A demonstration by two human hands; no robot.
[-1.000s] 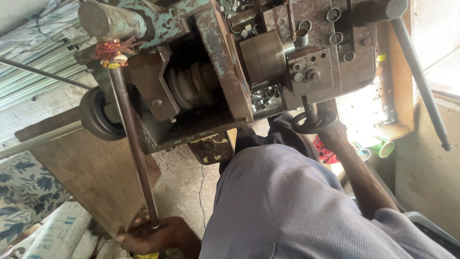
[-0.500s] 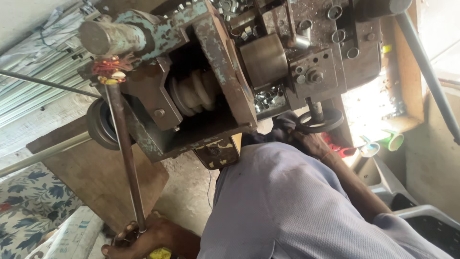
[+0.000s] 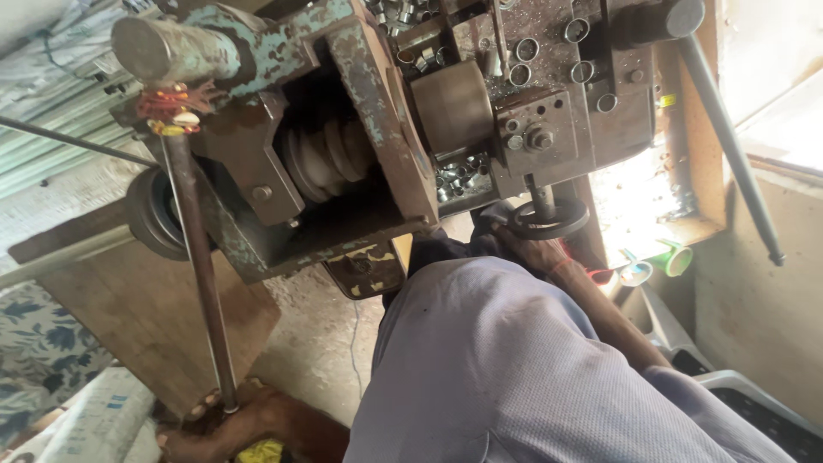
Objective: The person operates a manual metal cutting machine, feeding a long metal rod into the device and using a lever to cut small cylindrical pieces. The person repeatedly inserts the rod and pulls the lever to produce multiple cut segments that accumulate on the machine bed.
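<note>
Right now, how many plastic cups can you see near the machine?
2. A green cup lies tipped over to the right of the handwheel. A pale blue cup sits right beside it, on its left. Others may be hidden behind the machine.

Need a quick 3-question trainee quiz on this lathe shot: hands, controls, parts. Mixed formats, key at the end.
1. True or false: the right hand rests at the small black handwheel.
2. The left hand is at the lower end of: A) a long metal rod B) a green cup C) a hammer.
3. What lies scattered on the machine top?

Key: 1 true. 2 A. 3 small metal rings.
</note>
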